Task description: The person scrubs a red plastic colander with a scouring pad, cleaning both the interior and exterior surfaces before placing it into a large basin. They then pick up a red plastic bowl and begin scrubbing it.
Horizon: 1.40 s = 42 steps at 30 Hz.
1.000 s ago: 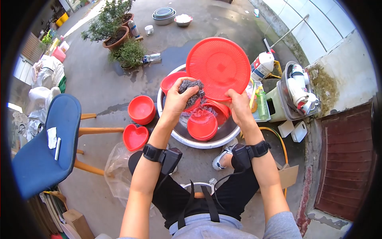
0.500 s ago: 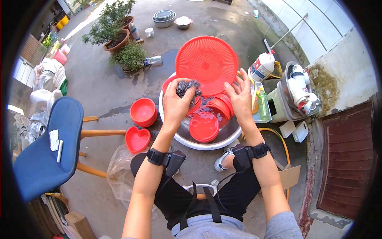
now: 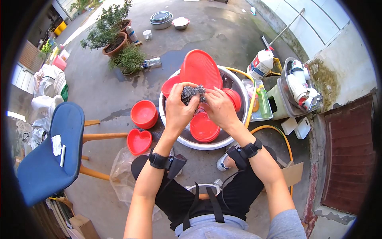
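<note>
Concrete yard (image 3: 97, 95): my left fingers (image 3: 184, 85) clamp a steel scourer (image 3: 188, 95) over the basin (image 3: 205, 146), near a tilted red basket (image 3: 201, 71); I cannot tell whether my right fingers (image 3: 216, 96) grip anything.

We see an outdoor yard with a blue chair (image 3: 65, 137) standing on wooden legs over a grey concrete floor (image 3: 95, 195). Beyond the chair, potted shrubs (image 3: 104, 34) stand near dark, wet patches, and past them a strip of bright sunlight (image 3: 89, 23) crosses the ground. Well to the chair's right, we find a stained plaster wall (image 3: 350, 59), a dark red door (image 3: 349, 159) and, farther off, a white panelled wall (image 3: 324, 20).
</note>
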Available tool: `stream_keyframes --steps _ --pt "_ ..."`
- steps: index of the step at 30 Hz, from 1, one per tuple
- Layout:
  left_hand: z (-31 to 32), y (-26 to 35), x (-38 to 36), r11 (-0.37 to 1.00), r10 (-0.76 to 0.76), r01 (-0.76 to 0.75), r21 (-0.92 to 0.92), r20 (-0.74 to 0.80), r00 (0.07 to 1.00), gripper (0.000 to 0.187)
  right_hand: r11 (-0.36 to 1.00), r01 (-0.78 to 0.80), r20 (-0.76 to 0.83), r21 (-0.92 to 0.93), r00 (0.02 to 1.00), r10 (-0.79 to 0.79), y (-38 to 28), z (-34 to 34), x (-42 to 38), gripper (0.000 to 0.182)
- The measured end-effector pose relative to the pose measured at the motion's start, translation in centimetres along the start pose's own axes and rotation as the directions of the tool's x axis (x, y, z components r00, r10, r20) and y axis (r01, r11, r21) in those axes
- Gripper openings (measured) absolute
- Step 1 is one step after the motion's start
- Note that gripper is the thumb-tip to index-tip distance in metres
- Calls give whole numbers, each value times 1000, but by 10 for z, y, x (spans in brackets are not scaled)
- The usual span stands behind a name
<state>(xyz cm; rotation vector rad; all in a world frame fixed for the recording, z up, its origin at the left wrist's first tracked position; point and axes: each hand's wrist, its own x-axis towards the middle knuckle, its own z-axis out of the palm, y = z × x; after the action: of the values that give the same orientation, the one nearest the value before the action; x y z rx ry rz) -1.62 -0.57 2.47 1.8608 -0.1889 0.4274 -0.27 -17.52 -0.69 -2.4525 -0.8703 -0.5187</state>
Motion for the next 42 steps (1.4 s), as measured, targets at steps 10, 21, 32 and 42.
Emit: stream_keyframes --steps 10,21,32,42 --pt "-12 -9 6 948 -197 171 -269 -72 978 20 6 -302 236 953 758 608 13 -21 11 29" --pt "-6 19 -5 989 -56 45 -141 -69 996 24 -367 -212 392 906 748 535 17 -33 4 34" --pt "1 22 -7 985 132 -123 121 -77 988 30 -333 -191 353 923 764 540 2 -35 10 33" --pt "-5 8 5 907 277 -215 362 -129 952 36 -17 -289 246 957 782 573 -7 -22 6 32"
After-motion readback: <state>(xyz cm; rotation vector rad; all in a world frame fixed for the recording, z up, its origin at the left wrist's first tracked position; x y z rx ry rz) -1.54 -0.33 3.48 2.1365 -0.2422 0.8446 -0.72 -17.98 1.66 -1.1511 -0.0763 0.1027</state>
